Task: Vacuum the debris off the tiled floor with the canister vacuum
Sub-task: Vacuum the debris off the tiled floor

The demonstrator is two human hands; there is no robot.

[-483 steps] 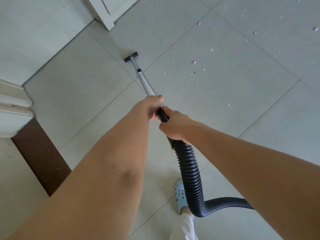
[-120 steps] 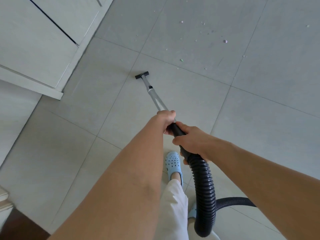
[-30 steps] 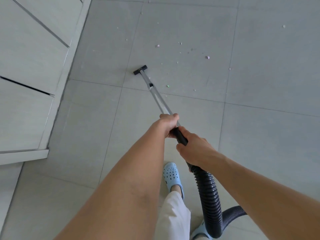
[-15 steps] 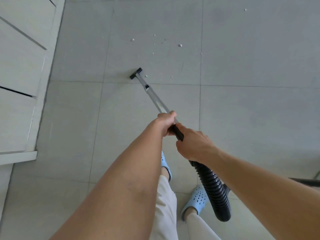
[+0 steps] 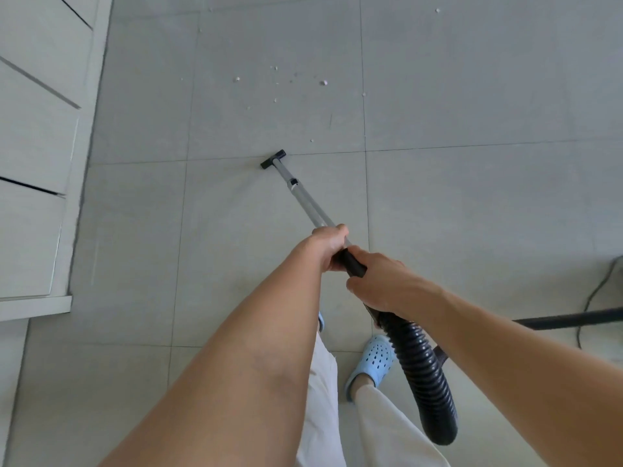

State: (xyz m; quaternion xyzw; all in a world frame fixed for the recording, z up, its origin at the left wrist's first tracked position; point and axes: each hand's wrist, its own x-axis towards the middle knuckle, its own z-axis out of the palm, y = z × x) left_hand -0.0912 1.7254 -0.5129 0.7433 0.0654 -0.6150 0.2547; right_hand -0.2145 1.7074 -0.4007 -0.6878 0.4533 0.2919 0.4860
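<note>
A: The floor nozzle (image 5: 273, 159) has pulled back to the tile seam; the crumbs (image 5: 323, 82) lie beyond it.

B: Left hand (image 5: 328, 246) and right hand (image 5: 381, 284) clench the wand (image 5: 305, 200). Risk?

A: The hose (image 5: 426, 375) could snag the blue clog (image 5: 372, 360).

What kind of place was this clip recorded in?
Most likely a room in a home. The floor is large pale grey tiles, a white panelled cabinet or door stands along the left, and the person wears light-blue clogs while pushing a vacuum wand.
</note>
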